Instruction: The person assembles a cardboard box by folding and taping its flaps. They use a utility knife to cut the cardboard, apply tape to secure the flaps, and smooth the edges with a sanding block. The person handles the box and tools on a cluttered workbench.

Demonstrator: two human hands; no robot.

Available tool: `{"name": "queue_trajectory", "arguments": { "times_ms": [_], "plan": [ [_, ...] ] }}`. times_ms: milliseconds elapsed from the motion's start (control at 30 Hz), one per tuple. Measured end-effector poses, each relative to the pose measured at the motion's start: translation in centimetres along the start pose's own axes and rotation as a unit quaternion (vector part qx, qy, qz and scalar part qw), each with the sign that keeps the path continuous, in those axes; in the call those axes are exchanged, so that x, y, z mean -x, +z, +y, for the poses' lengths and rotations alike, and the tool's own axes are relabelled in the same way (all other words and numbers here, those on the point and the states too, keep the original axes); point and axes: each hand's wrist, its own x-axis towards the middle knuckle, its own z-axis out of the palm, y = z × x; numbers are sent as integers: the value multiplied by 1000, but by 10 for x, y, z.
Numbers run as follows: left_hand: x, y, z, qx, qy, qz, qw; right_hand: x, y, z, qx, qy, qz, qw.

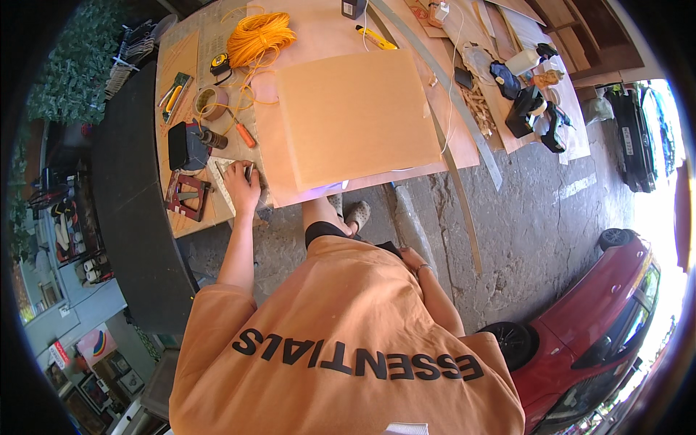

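My left hand (242, 186) rests at the table's near left corner, fingers curled round a small dark object (249, 172) whose kind I cannot make out. Beside its fingers lies a pale flat ruler-like strip (220, 174). A dark red staple gun (188, 196) lies just left of this hand. My right hand (412, 259) hangs low by my thigh, next to a black patch (389, 249) that could be cloth or an object; its fingers are mostly hidden. A square tan board (355, 119) lies flat on the table in front of me, touched by neither hand.
On the left are an orange-handled screwdriver (245, 135), a tape roll (211, 103), a tape measure (220, 64) and orange cord (259, 38). A yellow utility knife (377, 38) lies beyond the board. Metal strips (464, 109) overhang the table's edge. A cordless drill (555, 127) stands right.
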Motion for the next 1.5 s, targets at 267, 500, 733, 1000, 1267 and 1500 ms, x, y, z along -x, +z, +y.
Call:
{"name": "queue_trajectory", "arguments": {
  "times_ms": [267,500,733,1000,1267,1500],
  "plan": [
    [0,0,-1,4,0,-1,1000,6,-7,-12,11,1,-11,1000],
    [0,-1,1,8,-15,-12,1000,0,1,-3,38,41,-1,998],
    [0,-1,0,6,-4,-4,1000,8,-5,-11,62,-51,-12,997],
    [0,0,-1,11,-1,-5,1000,4,0,-3,43,-18,-23,999],
    [1,-1,0,8,-5,-2,1000,-6,11,9,32,-33,-9,999],
    [0,0,-2,8,2,-4,1000,5,-3,-6,113,-81,-23,990]
  ]
}}
